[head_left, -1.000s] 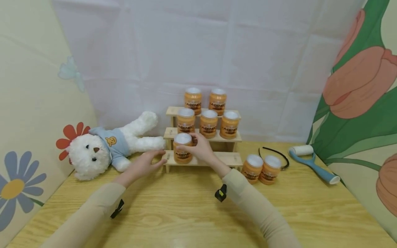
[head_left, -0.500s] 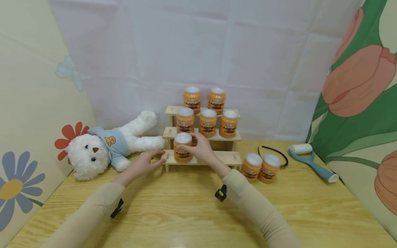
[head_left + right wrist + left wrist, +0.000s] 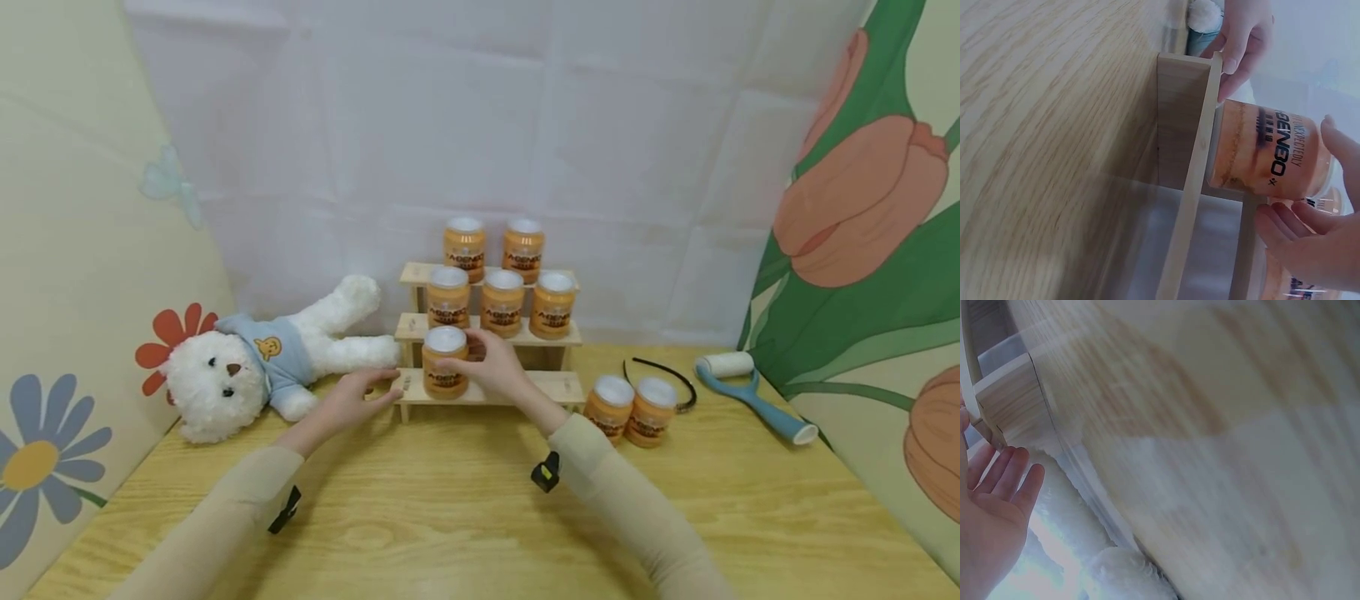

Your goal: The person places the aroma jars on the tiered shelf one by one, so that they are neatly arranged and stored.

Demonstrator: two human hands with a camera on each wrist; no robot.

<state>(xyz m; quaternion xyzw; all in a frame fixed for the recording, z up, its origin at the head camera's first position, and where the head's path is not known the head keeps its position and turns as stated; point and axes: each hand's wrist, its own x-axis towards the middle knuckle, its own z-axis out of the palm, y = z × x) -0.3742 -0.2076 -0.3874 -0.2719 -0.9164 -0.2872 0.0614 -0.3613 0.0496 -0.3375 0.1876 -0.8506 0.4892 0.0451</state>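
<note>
In the head view an orange jar with a white lid stands upright at the left of the stand's lowest step. My right hand is around its right side, thumb across the front. The right wrist view has the thumb beside the lid end of this jar and loosely bent fingers at its other side, not gripping it. My left hand rests its fingertips against the left end of the wooden stand. In the left wrist view its fingers are fairly straight.
Jars stand on the middle step and top step. Two jars are on the table right of the stand, with a black headband behind. A lint roller lies far right. A white plush toy lies left.
My right hand has loosened and drawn slightly right, its thumb covering less of the jar. The jar stays on the lowest step. The left hand holds its place.
</note>
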